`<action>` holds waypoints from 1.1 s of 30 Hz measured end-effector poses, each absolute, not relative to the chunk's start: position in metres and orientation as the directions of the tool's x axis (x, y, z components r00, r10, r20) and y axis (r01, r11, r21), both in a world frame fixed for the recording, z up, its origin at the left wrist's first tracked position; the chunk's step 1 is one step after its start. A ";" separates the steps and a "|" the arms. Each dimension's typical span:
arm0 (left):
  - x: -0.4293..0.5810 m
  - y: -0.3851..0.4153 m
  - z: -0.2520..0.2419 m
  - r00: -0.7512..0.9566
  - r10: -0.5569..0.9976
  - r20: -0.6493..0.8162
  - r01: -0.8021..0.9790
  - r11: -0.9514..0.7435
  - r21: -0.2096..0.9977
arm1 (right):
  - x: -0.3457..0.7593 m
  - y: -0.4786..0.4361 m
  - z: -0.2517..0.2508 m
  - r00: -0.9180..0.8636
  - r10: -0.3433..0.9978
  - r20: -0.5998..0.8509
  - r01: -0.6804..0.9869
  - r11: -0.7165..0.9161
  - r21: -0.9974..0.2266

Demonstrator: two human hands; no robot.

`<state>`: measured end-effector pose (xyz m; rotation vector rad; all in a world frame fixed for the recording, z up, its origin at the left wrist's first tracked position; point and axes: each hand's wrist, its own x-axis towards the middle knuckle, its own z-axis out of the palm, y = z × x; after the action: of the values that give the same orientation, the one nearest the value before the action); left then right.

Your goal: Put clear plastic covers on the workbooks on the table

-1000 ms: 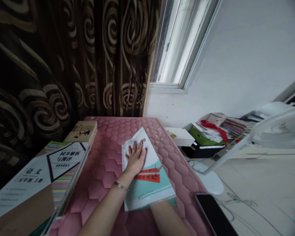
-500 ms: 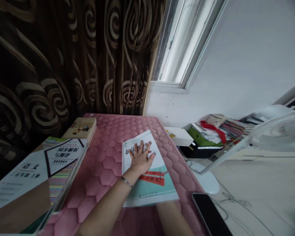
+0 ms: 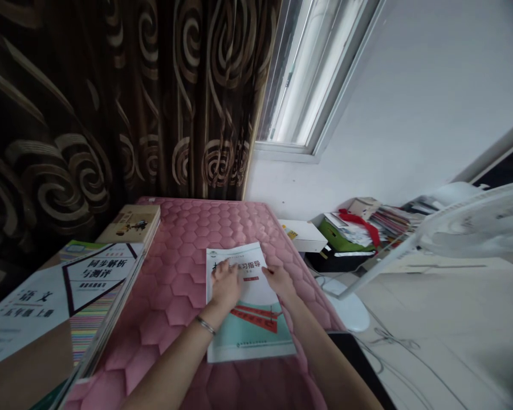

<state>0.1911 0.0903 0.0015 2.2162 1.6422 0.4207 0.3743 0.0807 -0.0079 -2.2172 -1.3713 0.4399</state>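
A thin workbook (image 3: 256,319) with a white and green cover, dark characters and red strips lies on the pink quilted mattress (image 3: 188,273). My left hand (image 3: 226,287), with a silver bracelet at its wrist, rests on the upper left of the cover, fingers slightly bent and nothing held. At the right edge of the workbook, my right hand (image 3: 280,283) has its thumb and fingers closed on the paper edge. Part of the title is covered by my left hand.
Stacked books (image 3: 98,285) lie along the left side, with a tan book (image 3: 132,225) behind. A black device (image 3: 359,364) is partly behind my right forearm. On the right are a white fan (image 3: 474,222), a white box (image 3: 303,234), a green bin (image 3: 337,236) of papers and floor cables (image 3: 389,336).
My right hand has come from under the workbook to its right edge. My left hand has slid left, its fingers less spread. The workbook now lies straighter and flatter.
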 end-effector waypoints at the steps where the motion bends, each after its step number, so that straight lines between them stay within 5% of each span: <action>1: 0.181 0.092 0.002 0.164 0.986 0.034 0.883 -0.162 0.441 | 0.372 0.081 -0.009 0.461 0.887 -0.016 0.744 -0.396 -0.539; 4: 0.154 0.098 0.002 -0.049 0.998 -0.035 0.883 0.060 0.466 | 0.363 0.079 -0.012 0.513 0.858 0.033 0.774 -0.445 -0.450; 8: 0.139 0.106 0.003 -0.019 0.996 -0.089 0.850 0.063 0.524 | 0.350 0.076 -0.011 0.507 0.860 0.053 0.813 -0.458 -0.359; 15: 0.115 0.109 0.017 -0.005 0.999 -0.042 0.815 0.028 0.579 | 0.321 0.071 -0.014 0.415 0.909 0.034 0.797 -0.346 -0.495; 22: 0.084 0.100 -0.004 0.099 0.993 0.071 0.967 -0.113 0.227 | 0.296 0.074 -0.023 0.338 0.941 -0.019 0.856 -0.315 -0.410; 29: 0.087 0.089 -0.019 0.124 0.988 0.091 0.989 -0.130 0.066 | 0.302 0.073 -0.018 0.343 0.939 -0.019 0.842 -0.316 -0.437; 33: 0.117 0.096 -0.018 0.352 0.931 0.100 0.926 -0.362 0.106 | 0.299 0.071 -0.018 0.369 0.929 -0.043 0.852 -0.356 -0.385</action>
<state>0.1165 0.0956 -0.0183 2.5577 1.7564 0.2226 0.2990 0.0713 -0.0178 -2.3356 -1.5714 0.3667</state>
